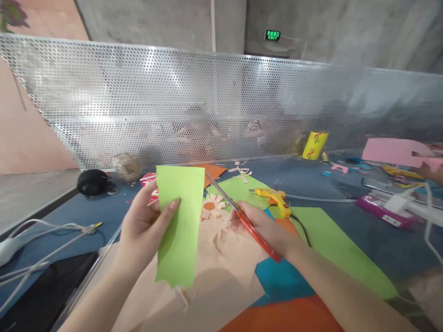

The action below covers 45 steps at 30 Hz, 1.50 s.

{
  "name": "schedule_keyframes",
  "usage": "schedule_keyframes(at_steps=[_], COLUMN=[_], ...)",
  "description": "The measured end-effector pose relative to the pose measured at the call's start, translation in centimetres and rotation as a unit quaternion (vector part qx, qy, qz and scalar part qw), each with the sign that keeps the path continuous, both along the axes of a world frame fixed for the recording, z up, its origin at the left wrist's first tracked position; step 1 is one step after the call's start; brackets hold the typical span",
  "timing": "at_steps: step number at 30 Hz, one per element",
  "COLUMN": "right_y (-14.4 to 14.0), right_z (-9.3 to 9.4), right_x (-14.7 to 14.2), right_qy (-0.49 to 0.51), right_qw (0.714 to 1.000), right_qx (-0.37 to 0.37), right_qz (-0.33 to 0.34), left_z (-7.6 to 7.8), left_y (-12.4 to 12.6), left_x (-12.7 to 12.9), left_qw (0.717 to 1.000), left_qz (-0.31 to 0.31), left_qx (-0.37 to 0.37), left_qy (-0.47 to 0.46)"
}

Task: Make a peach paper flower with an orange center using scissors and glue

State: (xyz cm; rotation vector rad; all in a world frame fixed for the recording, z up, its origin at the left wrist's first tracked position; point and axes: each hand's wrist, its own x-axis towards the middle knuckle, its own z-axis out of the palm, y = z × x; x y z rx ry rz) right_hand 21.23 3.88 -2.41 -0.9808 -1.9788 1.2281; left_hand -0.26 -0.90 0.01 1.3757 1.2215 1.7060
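My left hand (147, 221) pinches a strip of light green paper (180, 221) upright, thumb on its front face. The strip's lower edge is cut unevenly. In my right hand (259, 226) is a pair of scissors (251, 226) with red handles, its blades pointing up and left toward the strip's right edge. Whether the blades touch the paper I cannot tell. Behind and below lies a pale peach paper flower (210, 205) with an orange centre. Curled peach pieces (221, 240) rest on the peach sheet (228, 281) beneath my hands.
A yellow glue gun (275, 197) lies on green paper right of the scissors. Blue paper (284, 279) and orange paper (287, 318) are nearer me. A purple power strip (386, 212), white cables (44, 230), and a yellow roll (314, 145) surround the work. A perforated metal screen (173, 101) stands behind.
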Motion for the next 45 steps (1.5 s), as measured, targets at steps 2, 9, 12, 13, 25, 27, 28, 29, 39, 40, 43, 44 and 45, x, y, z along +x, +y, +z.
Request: schedule_keyframes(at_steps=[2, 9, 12, 13, 25, 27, 28, 29, 39, 40, 43, 44, 45], right_y=[-0.4, -0.3, -0.1, 0.0, -0.5, -0.5, -0.5, -0.6, -0.4, -0.4, -0.5, -0.6, -0.6], right_z=[0.1, -0.5, -0.7, -0.8, -0.4, -0.2, -0.2, -0.2, -0.2, -0.2, 0.0, 0.0, 0.1], right_x=[-0.2, -0.3, -0.2, -0.2, -0.3, -0.2, -0.2, -0.2, -0.5, -0.5, -0.5, -0.5, -0.4], right_qy=[-0.026, 0.018, 0.036, 0.039, 0.07, 0.068, 0.068, 0.067, 0.056, 0.052, 0.042, 0.041, 0.043], right_qw=[1.0, 1.0, 0.999, 0.999, 0.997, 0.997, 0.997, 0.997, 0.998, 0.998, 0.998, 0.998, 0.998], right_qx=[0.003, -0.004, -0.02, -0.022, -0.034, -0.031, -0.033, -0.038, -0.035, -0.035, -0.038, -0.041, -0.046], right_qz=[0.005, 0.008, 0.011, 0.014, 0.03, 0.028, 0.026, 0.026, 0.015, 0.011, 0.005, 0.004, 0.005], left_z=[0.1, -0.5, -0.8, -0.8, -1.0, -1.1, -1.1, -1.1, -1.1, -1.0, -1.1, -1.2, -1.2], left_y=[-0.1, 0.0, 0.1, 0.1, 0.1, 0.2, 0.2, 0.2, 0.0, 0.0, 0.1, 0.2, 0.2], left_x=[0.1, 0.7, 1.0, 1.1, 1.2, 1.2, 1.2, 1.2, 1.3, 1.3, 1.3, 1.2, 1.2], left_qw=[1.0, 0.999, 0.999, 0.999, 0.998, 0.998, 0.998, 0.998, 0.997, 0.997, 0.997, 0.997, 0.997], left_qz=[0.012, 0.007, -0.007, -0.009, 0.001, -0.005, -0.009, -0.014, -0.015, -0.017, -0.028, -0.031, -0.032], left_qx=[-0.001, -0.002, 0.0, 0.002, 0.005, 0.01, 0.011, 0.011, -0.003, -0.002, 0.005, 0.007, 0.009], left_qy=[0.006, 0.045, 0.048, 0.045, 0.068, 0.069, 0.068, 0.065, 0.077, 0.075, 0.067, 0.064, 0.063])
